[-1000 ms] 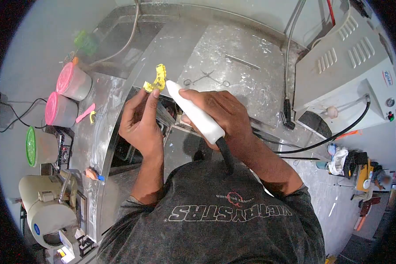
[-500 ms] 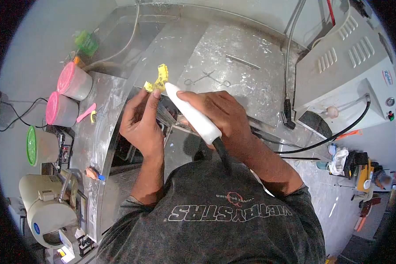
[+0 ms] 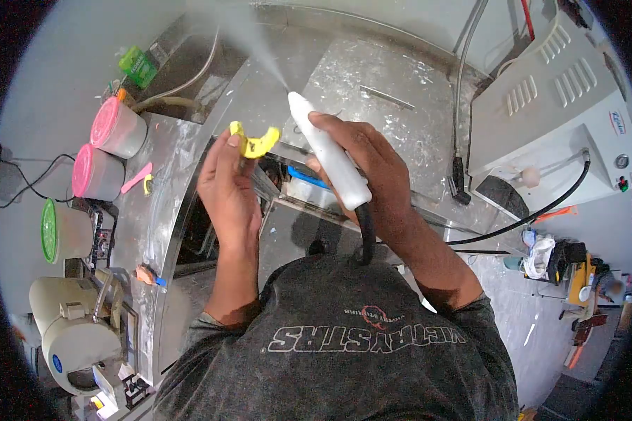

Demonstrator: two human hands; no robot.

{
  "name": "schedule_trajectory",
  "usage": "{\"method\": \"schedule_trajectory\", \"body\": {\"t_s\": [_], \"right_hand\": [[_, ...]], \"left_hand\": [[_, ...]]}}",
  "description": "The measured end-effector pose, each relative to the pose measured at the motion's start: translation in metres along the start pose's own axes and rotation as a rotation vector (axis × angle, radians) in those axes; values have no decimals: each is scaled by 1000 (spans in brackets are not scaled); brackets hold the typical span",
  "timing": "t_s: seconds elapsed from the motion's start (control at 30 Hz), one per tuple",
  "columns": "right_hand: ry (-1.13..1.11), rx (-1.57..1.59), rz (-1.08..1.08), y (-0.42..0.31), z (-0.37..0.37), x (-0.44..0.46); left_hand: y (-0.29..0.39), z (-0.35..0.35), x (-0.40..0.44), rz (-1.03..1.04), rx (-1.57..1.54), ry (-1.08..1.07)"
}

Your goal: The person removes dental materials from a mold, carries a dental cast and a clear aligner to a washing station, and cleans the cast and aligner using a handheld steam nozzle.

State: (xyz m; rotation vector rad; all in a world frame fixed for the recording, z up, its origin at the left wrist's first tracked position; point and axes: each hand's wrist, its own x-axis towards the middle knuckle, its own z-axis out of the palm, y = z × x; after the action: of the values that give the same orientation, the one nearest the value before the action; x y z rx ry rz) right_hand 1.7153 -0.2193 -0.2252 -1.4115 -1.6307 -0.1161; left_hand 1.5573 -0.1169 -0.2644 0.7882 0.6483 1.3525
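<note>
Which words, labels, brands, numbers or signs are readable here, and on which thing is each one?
Shirt: "VICTRYSTRS", upside down (probable reading).
Red emblem on shirt: lettering too small.
White machine, label: too blurred.
Green pack: print too blurred.
Beige machine, blue badge: too small.
No readable numbers.

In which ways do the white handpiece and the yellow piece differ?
The white handpiece is long and tapered; the yellow piece is smaller and curved. The white handpiece, in the right hand, emits whitish spray; the yellow piece, in the left hand, emits none. Both are held up.
</note>
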Motion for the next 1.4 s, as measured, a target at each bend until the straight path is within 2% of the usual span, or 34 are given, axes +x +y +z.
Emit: {"method": "schedule_trajectory", "body": {"t_s": [0.03,0.13,0.27,0.37,0.47,0.73,1.0,1.13,1.23,1.33,1.4], "right_hand": [[19,-13,-20,1,-1,2],[11,-44,-65,5,-4,0],[10,-64,-67,10,-6,-5],[-11,-73,-49,13,-6,-12],[-57,-68,-27,11,-8,-15],[-60,-47,-84,5,-10,-14],[-232,-4,-54,10,-9,-20],[-252,-12,-50,9,-8,-18],[-98,-33,-85,6,0,-13],[-236,-2,-47,6,-6,-13],[-235,-7,-55,9,-4,-14]], "left_hand": [[0,-3,3,-119,-119,-55],[-9,-9,11,-337,-210,-51],[-4,-13,9,-459,-117,-191],[2,-1,4,-450,-136,-210],[5,-1,2,-356,-76,-310],[-1,-4,3,-398,-81,-211],[-16,10,-9,-351,-106,-9],[-19,8,-8,-335,-163,-18],[-24,4,-5,-269,-144,-24],[-23,3,-2,-271,-132,-19],[-22,4,-2,-274,-130,-10]]}}
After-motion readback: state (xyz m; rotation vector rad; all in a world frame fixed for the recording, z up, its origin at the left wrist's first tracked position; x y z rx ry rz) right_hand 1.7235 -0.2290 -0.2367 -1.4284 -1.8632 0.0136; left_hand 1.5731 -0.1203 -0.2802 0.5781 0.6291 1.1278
